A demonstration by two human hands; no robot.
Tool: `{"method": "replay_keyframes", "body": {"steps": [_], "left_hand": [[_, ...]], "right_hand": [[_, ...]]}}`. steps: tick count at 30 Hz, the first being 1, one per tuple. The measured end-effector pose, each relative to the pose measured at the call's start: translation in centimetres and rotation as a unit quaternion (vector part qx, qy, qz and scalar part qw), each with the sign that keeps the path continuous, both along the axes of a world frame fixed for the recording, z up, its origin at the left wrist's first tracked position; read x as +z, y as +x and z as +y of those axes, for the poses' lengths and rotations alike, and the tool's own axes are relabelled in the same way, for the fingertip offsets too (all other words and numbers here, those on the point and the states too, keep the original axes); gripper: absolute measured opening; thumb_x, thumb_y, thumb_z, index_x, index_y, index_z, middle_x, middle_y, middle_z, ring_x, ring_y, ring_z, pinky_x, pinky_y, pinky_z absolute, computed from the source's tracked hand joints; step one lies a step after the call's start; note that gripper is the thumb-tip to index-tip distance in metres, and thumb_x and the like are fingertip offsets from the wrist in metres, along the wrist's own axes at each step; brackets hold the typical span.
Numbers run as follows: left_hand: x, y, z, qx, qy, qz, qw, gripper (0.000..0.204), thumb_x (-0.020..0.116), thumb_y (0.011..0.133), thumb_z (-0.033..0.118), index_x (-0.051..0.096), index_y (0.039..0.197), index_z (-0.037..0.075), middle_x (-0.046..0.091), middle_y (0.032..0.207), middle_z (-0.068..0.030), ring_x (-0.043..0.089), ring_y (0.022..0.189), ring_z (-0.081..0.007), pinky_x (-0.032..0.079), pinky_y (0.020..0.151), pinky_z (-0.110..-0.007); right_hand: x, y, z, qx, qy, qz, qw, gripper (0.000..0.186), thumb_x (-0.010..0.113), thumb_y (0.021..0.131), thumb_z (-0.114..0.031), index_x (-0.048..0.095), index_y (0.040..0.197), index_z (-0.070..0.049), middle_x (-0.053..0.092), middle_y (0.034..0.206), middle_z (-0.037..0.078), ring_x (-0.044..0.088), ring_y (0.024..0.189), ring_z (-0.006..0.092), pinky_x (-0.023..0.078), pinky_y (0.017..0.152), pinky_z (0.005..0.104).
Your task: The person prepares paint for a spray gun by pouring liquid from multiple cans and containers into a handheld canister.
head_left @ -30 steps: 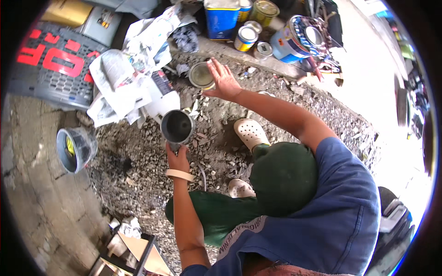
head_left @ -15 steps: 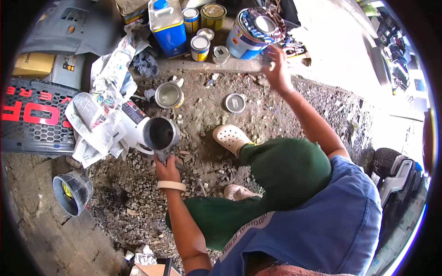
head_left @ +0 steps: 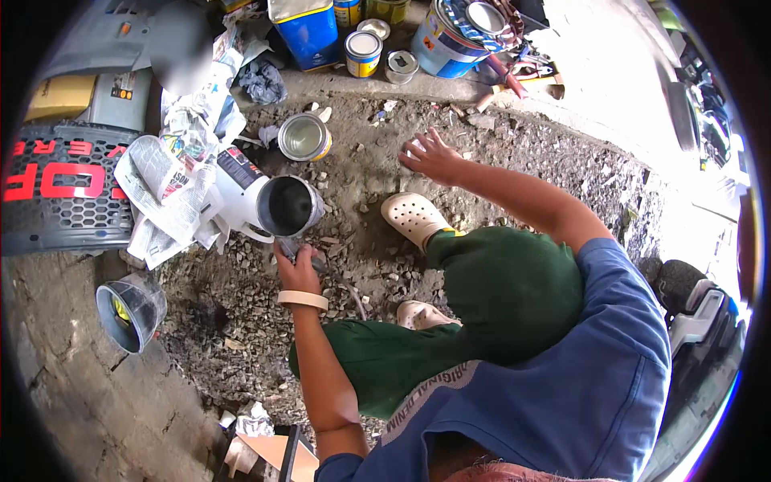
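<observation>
My left hand (head_left: 297, 271), a pale band on its wrist, is closed around the lower edge of a white jug (head_left: 277, 207) with a dark inside, tilted on the gravel beside crumpled newspaper (head_left: 169, 189). My right hand (head_left: 434, 157) reaches forward with its fingers spread, just over a small pale round lid (head_left: 412, 148) lying on the gravel; whether it touches the lid is unclear. An open tin (head_left: 303, 136) with a shiny inside stands a little beyond the jug.
Paint cans (head_left: 363, 52), a blue square canister (head_left: 309, 32) and a large blue bucket (head_left: 446, 40) line the kerb at the top. A black grille (head_left: 60, 201) lies left, a clear cup (head_left: 128, 312) lower left. My cream clog (head_left: 414, 217) rests on gravel.
My right hand has drawn back from the cans on the kerb and now hovers over the small lid. My left hand stays on the jug. The view has shifted.
</observation>
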State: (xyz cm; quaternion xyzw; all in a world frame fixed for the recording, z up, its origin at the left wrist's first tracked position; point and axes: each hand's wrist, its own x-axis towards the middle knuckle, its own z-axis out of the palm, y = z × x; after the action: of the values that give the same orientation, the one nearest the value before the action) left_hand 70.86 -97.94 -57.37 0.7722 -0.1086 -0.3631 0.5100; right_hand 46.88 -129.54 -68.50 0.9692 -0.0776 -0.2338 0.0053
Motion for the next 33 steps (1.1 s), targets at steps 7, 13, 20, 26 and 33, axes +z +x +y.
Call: {"method": "replay_keyframes", "body": {"steps": [7,13,20,26,33], "left_hand": [[0.0,0.7,1.8,0.028,0.044,-0.03,0.998,0.062,0.06,0.092,0.011,0.035,0.146,-0.005,0.066,0.096,-0.01,0.062,0.083,-0.0187,0.049,0.084,-0.032],[0.9,0.6,1.6,0.031,0.024,-0.036,0.999,0.058,0.06,0.092,0.011,0.039,0.144,-0.005,0.066,0.096,-0.0098,0.062,0.083,-0.018,0.049,0.084,-0.032],[1.2,-0.1,1.4,0.052,0.024,-0.016,0.998,0.056,0.06,0.095,0.011,0.039,0.145,-0.005,0.067,0.104,-0.0102,0.066,0.086,-0.0184,0.051,0.085,-0.033],[0.6,0.1,2.3,0.046,0.015,-0.017,0.999,0.056,0.061,0.097,0.011,0.038,0.146,-0.005,0.067,0.105,-0.0112,0.066,0.087,-0.0174,0.052,0.084,-0.033],[0.9,0.3,4.9,0.093,0.01,-0.005,0.996,0.049,0.06,0.097,0.008,0.041,0.141,-0.003,0.066,0.107,-0.0105,0.066,0.086,-0.0166,0.053,0.082,-0.031]], "right_hand": [[-1.1,1.1,-0.7,0.079,-0.027,0.038,0.996,0.068,0.057,0.096,-0.022,0.028,0.158,-0.016,0.042,0.151,0.019,0.037,0.143,0.0443,0.018,0.116,0.0738],[-0.3,1.0,-1.2,0.103,-0.037,0.009,0.994,0.077,0.068,0.089,-0.025,0.031,0.156,-0.015,0.05,0.139,0.02,0.045,0.135,0.0411,0.018,0.116,0.0733],[4.5,3.3,-0.6,-0.046,0.057,-0.044,0.996,0.096,0.08,0.071,-0.055,0.04,0.151,-0.019,0.044,0.14,0.024,0.042,0.136,0.0414,0.016,0.119,0.07],[7.9,12.8,-0.8,-0.106,0.164,-0.372,0.907,0.091,0.074,0.076,-0.064,0.04,0.137,-0.006,0.047,0.139,0.019,0.041,0.138,0.0366,0.017,0.119,0.0643],[4.9,20.9,1.1,-0.127,0.211,-0.4,0.883,0.076,0.08,0.076,-0.056,0.044,0.122,-0.007,0.046,0.143,0.016,0.043,0.135,0.0372,0.022,0.118,0.0606]]}}
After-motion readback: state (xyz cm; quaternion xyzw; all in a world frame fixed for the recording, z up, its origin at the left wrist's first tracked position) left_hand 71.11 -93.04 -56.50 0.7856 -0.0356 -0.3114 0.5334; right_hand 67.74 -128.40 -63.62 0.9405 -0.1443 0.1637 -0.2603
